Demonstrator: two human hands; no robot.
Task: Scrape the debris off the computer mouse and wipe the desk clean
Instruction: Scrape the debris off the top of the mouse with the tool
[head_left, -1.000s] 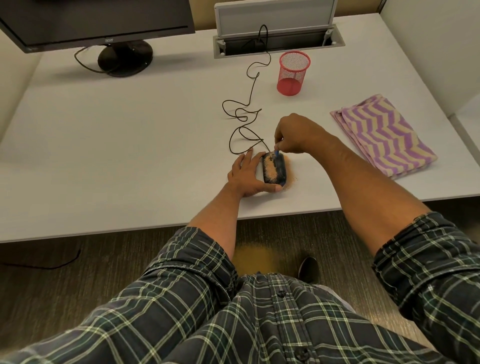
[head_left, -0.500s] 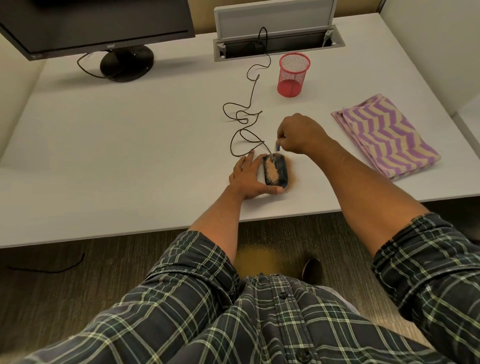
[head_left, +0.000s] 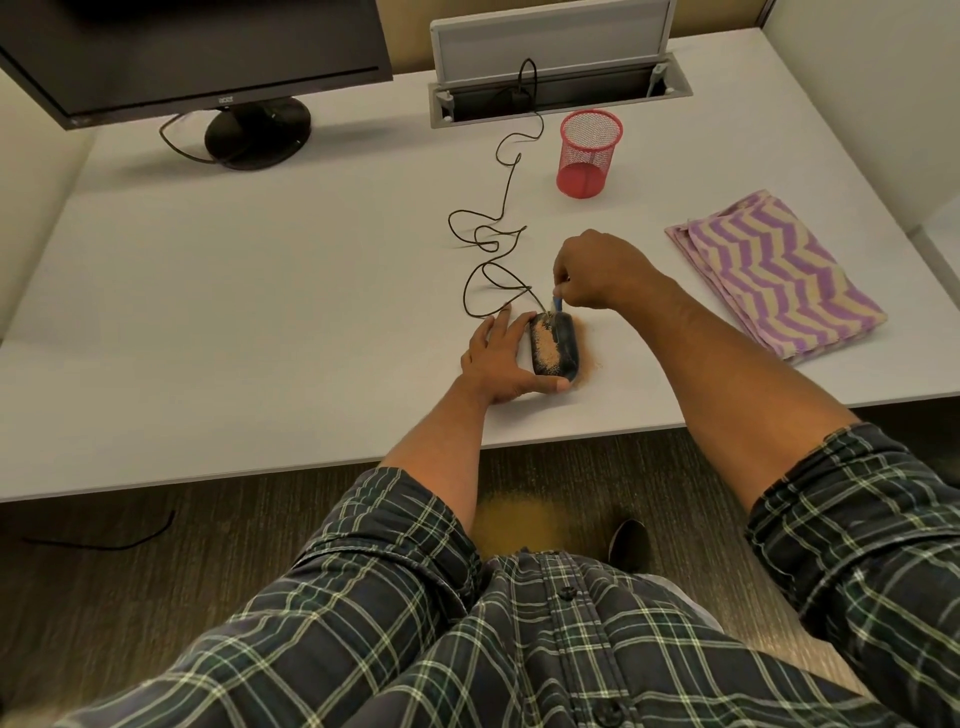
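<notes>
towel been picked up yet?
No, the striped towel lies folded on the desk, apart from both hands.

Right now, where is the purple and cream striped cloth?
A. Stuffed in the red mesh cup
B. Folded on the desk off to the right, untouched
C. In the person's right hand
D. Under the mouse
B: the striped cloth lies folded on the desk to the right, clear of both hands, while the right hand holds a small blue tool at the mouse.
</notes>
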